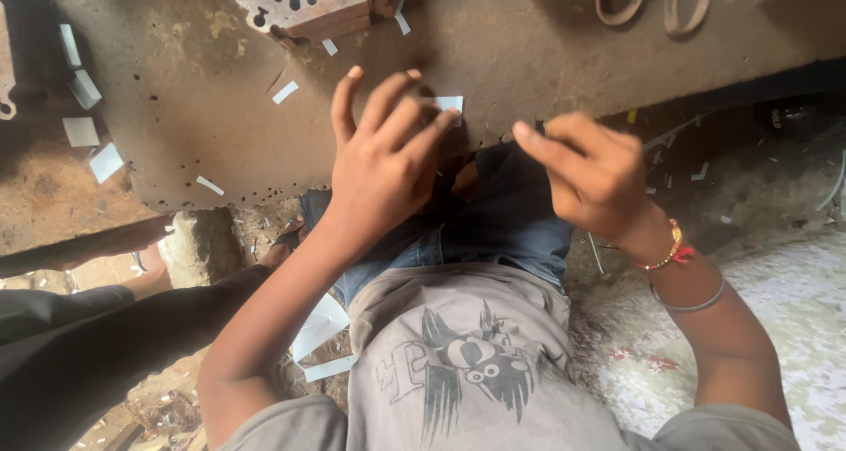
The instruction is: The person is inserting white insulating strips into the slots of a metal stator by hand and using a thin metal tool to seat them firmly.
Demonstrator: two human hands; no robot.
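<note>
So the biggest thing here is a worn, dusty workbench point(493, 37) running across the top of the view, with its near edge sitting right over the person's lap. Up at the far edge, a bit left of the middle, a rusty slotted motor stator core point(304, 1) is sitting on the surface, half cut off by the frame. Over toward the far right corner two metal rings point(650, 1) are lying side by side. Scattered white paper strips point(88, 138) are piling up around the bench's left end, with a few more loose on the surface near the stator.

The left hand point(383, 164) is hovering at the near edge, fingers spread and curled, with the fingertips pressing on a small white paper slip point(450, 104) that's lying flat just inside that edge; it's touching the slip rather than really grabbing it. The right hand point(592, 173) is sitting just right of it, slightly off the near edge, fingers curled in with thumb and forefinger pinching together. Looks like something small and dark is between them, but honestly I can't tell what from this angle.
</note>
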